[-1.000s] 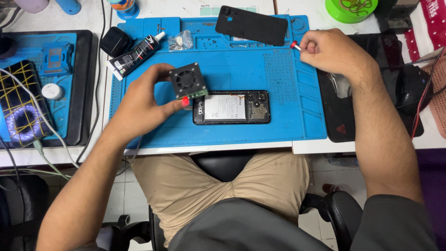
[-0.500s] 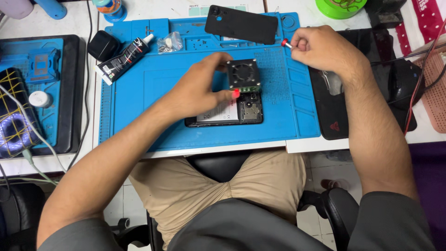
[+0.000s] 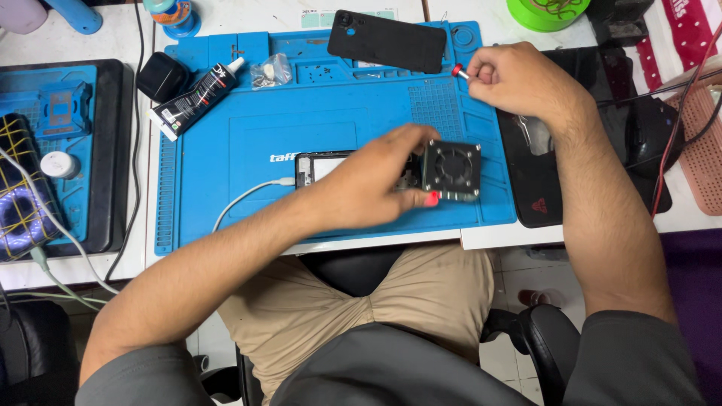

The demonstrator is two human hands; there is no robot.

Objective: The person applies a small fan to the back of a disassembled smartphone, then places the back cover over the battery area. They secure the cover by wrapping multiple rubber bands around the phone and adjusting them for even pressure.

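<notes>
Square black fan point(image 3: 451, 170) moved right — left hand point(image 3: 372, 188) gripping.

Person wears a grey short-sleeved shirt and khaki trousers. Forearms bare; left hand point(image 3: 372, 184) and right hand point(image 3: 519, 79) ungloved, without rings.

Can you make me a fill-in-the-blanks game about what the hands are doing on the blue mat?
1. The left hand holds a small black box with a round ____ in its top.
2. The opened phone lies on a mat coloured ____.
3. The right hand grips a thin tool with a ____ tip end.
4. The black back cover lies at the mat's ____ edge.

Missing words: fan; blue; red; far
</notes>
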